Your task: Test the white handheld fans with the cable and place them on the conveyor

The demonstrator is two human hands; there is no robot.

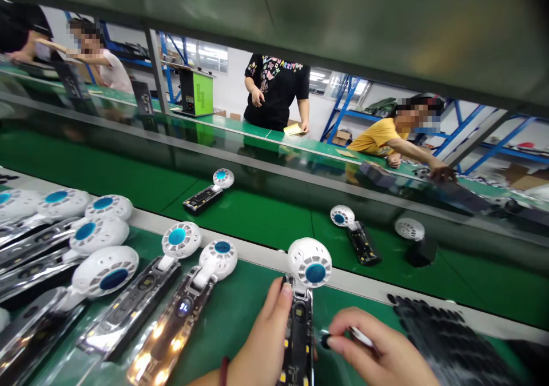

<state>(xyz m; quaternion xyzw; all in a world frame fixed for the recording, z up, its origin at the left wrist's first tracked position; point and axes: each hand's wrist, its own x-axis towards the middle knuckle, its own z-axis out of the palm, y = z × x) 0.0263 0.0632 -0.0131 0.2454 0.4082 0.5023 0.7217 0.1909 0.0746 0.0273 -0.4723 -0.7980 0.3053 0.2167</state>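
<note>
The fingers of my left hand (261, 340) were closed round the clear-fronted handle of a white-headed handheld fan (302, 311), its round head with the blue centre pointing up and away from me; a dark red band (223, 370) circled that wrist. In my right hand (373, 340), thumb and index finger pinched a small black piece (325, 341) just beside the handle, apart from it, and a slim white object (361, 337) lay across the same fingers, too blurred to identify. To the left on my green tabletop (240, 320) lay a fan with glowing lights (182, 311), next to it an unlit fan (146, 294), and past that a crowded group of fans (100, 280). On the right spread rows of black parts (450, 337). Beyond a pale edge strip, three more fans lay well apart on the green belt (274, 209): one left (208, 194), one nearer the middle (355, 234), one right (415, 240). Across from me, a person in a black patterned top (277, 91) held a yellow paper (294, 129), while a person in yellow (377, 137) stretched an arm toward dark boxes (461, 194). A green-sided machine (197, 92) stood on the far counter, with blue shelving (343, 103) behind.
</note>
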